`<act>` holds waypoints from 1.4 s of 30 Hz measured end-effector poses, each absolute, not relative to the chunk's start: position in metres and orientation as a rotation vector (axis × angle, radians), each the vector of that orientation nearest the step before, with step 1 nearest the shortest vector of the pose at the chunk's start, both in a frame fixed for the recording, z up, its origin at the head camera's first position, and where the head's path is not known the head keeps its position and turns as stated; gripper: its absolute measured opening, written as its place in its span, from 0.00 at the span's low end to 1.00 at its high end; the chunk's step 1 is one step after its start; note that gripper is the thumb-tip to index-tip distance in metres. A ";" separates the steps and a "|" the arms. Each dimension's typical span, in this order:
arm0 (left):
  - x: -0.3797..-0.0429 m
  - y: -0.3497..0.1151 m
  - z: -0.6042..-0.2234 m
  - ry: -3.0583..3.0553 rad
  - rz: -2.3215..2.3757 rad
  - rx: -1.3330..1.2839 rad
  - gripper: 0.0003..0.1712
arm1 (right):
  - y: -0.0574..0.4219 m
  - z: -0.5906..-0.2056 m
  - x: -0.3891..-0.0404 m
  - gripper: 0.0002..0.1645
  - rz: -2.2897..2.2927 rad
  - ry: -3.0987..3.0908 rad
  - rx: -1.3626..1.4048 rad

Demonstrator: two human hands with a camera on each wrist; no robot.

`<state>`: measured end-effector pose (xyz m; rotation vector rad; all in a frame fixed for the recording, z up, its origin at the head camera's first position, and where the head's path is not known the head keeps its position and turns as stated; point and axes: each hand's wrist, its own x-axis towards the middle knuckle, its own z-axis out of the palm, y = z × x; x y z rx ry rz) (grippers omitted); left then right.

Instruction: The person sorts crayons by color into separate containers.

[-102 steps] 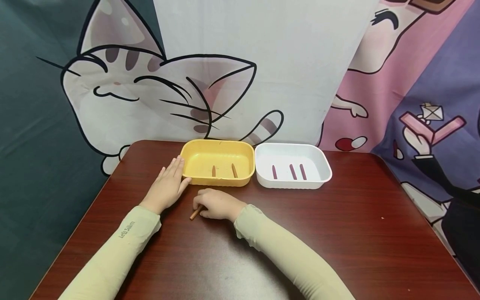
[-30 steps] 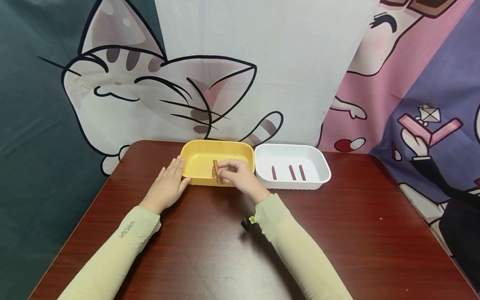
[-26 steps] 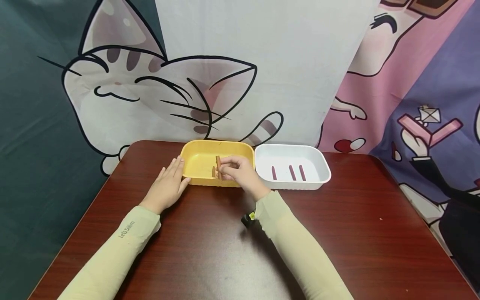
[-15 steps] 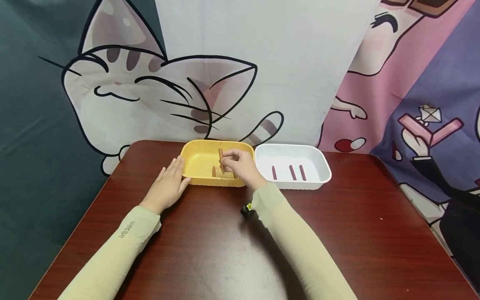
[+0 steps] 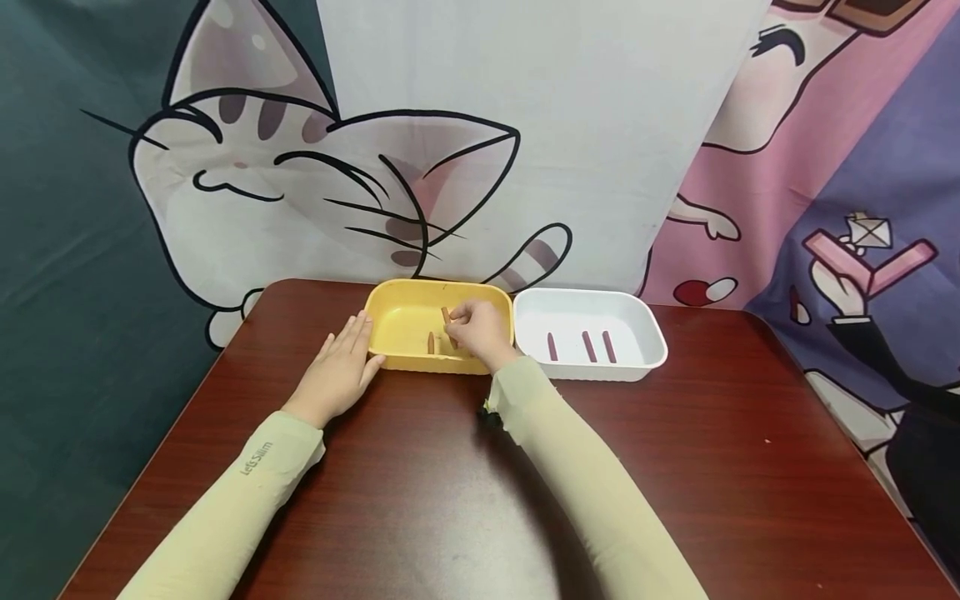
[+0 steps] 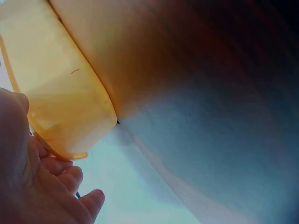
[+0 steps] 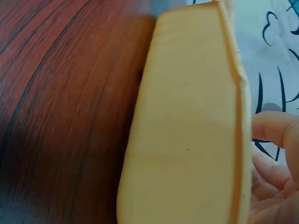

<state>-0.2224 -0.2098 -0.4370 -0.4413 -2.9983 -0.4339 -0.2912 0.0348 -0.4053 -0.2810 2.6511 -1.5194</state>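
Observation:
My right hand (image 5: 483,333) reaches into the yellow tray (image 5: 390,361) and pinches a short brown stick (image 5: 446,316), which looks like a crayon and stands nearly upright. Left of it, another brown stick (image 5: 431,343) lies in the tray; the part behind my right hand is hidden. My left hand (image 5: 334,375) lies with fingers straight along the tray's left end. In the left wrist view, fingers of the left hand (image 6: 51,182) touch the rim of the yellow tray (image 6: 70,98). In the right wrist view the tray's outer wall (image 7: 187,121) hides the stick; only fingers (image 7: 273,170) show beyond it.
Right beside the yellow tray stands a white tray (image 5: 592,372) with 3 purplish-brown sticks (image 5: 588,347) lying in it. Both trays sit at the far edge of the dark wooden table (image 5: 420,500). A cartoon-printed curtain (image 5: 600,150) hangs behind the table.
My right hand has carried the brown stick from the table in front of the trays up into the yellow tray, then lowered it slightly. The left hand has stayed in place.

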 end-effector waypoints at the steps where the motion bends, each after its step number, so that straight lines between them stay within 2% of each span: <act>1: -0.222 -0.209 -0.437 -3.000 -0.434 -0.442 0.41 | 0.034 -0.407 -0.292 0.09 -1.479 2.678 -0.274; 12: -0.223 -0.209 -0.438 -3.000 -0.437 -0.438 0.41 | 0.029 -0.413 -0.295 0.07 -1.116 2.933 -0.234; 19: -0.222 -0.209 -0.438 -2.998 -0.437 -0.436 0.41 | 0.030 -0.414 -0.292 0.09 -1.105 2.943 -0.277; 26: -0.222 -0.208 -0.437 -2.999 -0.431 -0.432 0.41 | 0.034 -0.414 -0.289 0.07 -1.177 2.942 -0.361; 34: -0.222 -0.207 -0.434 -3.010 -0.436 -0.439 0.40 | 0.046 -0.414 -0.281 0.10 -1.256 2.979 -0.550; 42: -0.221 -0.209 -0.434 -3.011 -0.445 -0.442 0.41 | 0.066 -0.407 -0.267 0.12 -1.291 2.941 -0.867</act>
